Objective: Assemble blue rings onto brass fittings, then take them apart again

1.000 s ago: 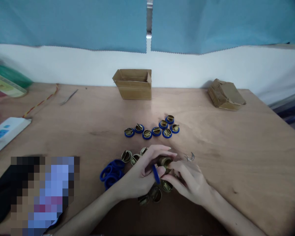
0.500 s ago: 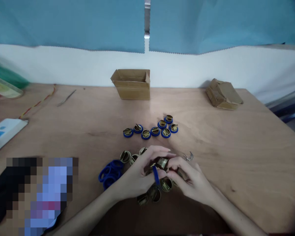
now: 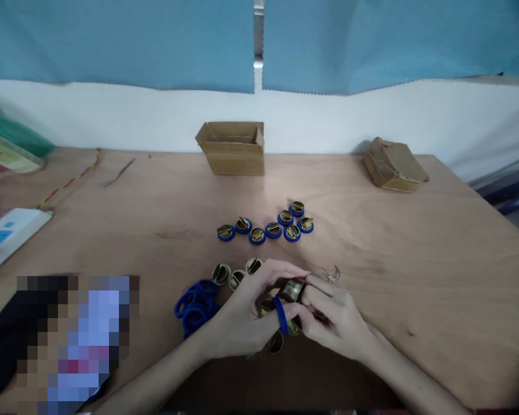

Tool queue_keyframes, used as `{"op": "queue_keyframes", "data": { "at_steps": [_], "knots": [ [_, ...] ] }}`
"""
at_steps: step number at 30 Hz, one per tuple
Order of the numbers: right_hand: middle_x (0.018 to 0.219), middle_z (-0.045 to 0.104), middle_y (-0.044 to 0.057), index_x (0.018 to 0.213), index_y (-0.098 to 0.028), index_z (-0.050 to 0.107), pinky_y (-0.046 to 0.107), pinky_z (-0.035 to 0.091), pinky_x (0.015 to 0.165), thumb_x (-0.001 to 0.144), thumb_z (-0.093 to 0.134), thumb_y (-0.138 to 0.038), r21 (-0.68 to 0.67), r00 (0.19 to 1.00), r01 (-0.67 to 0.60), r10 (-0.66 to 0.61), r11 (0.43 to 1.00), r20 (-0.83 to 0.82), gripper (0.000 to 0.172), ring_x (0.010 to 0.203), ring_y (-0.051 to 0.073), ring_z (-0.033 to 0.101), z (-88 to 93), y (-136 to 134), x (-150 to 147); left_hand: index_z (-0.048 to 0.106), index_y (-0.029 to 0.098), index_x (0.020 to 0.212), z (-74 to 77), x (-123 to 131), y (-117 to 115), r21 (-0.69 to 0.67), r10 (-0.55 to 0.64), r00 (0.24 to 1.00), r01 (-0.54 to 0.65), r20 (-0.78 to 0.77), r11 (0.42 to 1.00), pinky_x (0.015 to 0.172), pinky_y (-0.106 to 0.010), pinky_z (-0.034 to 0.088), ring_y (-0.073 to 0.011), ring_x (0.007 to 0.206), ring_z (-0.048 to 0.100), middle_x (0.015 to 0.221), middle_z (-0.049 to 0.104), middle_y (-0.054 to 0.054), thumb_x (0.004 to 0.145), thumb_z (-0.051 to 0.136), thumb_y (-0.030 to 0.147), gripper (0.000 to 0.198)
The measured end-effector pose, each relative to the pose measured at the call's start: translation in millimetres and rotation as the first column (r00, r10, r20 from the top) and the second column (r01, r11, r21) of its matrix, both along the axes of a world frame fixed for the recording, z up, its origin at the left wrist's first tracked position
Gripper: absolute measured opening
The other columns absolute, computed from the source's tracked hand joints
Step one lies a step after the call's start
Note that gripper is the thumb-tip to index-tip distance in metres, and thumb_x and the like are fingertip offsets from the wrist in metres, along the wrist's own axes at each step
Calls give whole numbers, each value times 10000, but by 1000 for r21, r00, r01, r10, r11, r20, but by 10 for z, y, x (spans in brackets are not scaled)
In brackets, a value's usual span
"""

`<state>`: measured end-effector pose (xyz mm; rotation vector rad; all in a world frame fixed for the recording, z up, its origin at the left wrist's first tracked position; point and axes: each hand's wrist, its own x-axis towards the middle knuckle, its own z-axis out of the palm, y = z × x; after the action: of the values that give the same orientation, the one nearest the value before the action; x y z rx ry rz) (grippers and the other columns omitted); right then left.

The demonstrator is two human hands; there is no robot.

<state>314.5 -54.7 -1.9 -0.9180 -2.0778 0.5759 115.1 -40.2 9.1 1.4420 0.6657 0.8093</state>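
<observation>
My left hand [image 3: 244,317] is closed, its thumb inside or against a blue ring [image 3: 281,316] that stands on edge. Between both hands is a brass-coloured round clasp [image 3: 292,290], gripped by the fingers of my right hand [image 3: 339,317]; my left fingertips arch over it. Several similar brass clasps [image 3: 220,274] lie on the table around and under my hands, partly hidden. To the left is a pile of loose blue rings [image 3: 196,305]. Farther back sit several clasps fitted with blue rings [image 3: 256,235].
An open cardboard box [image 3: 237,158] stands by the back wall, and a crumpled carton [image 3: 395,166] lies at the right. Small curved metal pieces [image 3: 332,274] rest beyond my right hand. A white power strip [image 3: 17,230] and a blurred-out item [image 3: 82,346] are on the left.
The blue ring has shifted slightly right and turned a little more toward me. My right fingers have curled closer around the clasp, and my hands have drawn nearer together.
</observation>
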Motion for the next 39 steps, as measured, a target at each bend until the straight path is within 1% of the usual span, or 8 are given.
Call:
{"op": "queue_keyframes", "data": {
  "at_steps": [6,10,15,19,23,29,34,39],
  "knots": [
    [632,404,-34,650,-232,387,249,317,483,916,482,-118,20,997,37,-35,999,-62,305,552,114,377,44,-19,-39,565,278,1300,-27,28,-44,25,49,998,-50,48,998,1021,-348,537,-215,1198,648,1289,629,-73,961,626,197,353],
    [628,480,-24,680,-216,474,246,381,516,996,443,-164,-100,995,9,-19,995,-100,322,554,112,467,63,-30,22,588,288,1280,29,-20,13,64,73,997,-73,13,995,1008,-332,537,-210,1187,657,1269,658,-63,972,617,212,319],
    [553,439,-50,650,-215,467,246,342,481,1057,426,-232,-181,957,273,-286,945,-54,410,472,95,433,135,62,266,619,246,1227,184,-313,243,172,267,955,-243,-133,955,970,-318,536,-212,1148,659,1236,679,-68,969,608,262,259],
    [610,505,-38,762,-202,607,256,373,544,1043,495,-277,-94,942,273,-247,957,226,311,517,103,478,194,208,484,631,238,1165,252,-667,425,259,299,830,-194,-471,946,846,-320,544,-239,1039,692,1107,730,-51,955,583,314,228],
    [781,633,33,819,-195,659,273,414,583,1037,468,-289,-138,872,237,-148,962,467,304,641,147,600,155,302,617,638,235,1109,261,-971,514,357,350,604,-114,-716,927,809,-347,500,-274,952,700,1051,751,-31,892,594,260,223],
    [757,675,23,821,-204,642,290,406,596,1032,452,-244,-278,843,192,-14,941,537,287,641,159,624,51,306,678,646,181,971,131,-1231,571,291,270,314,22,-910,957,809,-388,467,-308,943,688,1008,748,-107,922,464,241,198],
    [663,659,7,742,-207,599,295,359,557,1025,450,-241,-349,826,234,4,908,564,321,559,145,576,28,317,719,617,209,818,-50,-1239,620,262,245,245,39,-938,964,747,-383,449,-313,845,692,881,734,-115,924,423,266,228],
    [645,640,31,685,-212,537,323,356,596,1043,416,-324,-246,757,309,-81,919,648,393,576,167,564,-30,339,783,567,210,789,-1,-1167,631,255,241,223,33,-945,966,710,-369,411,-298,813,680,865,721,-127,962,367,285,276]
  ]
}}
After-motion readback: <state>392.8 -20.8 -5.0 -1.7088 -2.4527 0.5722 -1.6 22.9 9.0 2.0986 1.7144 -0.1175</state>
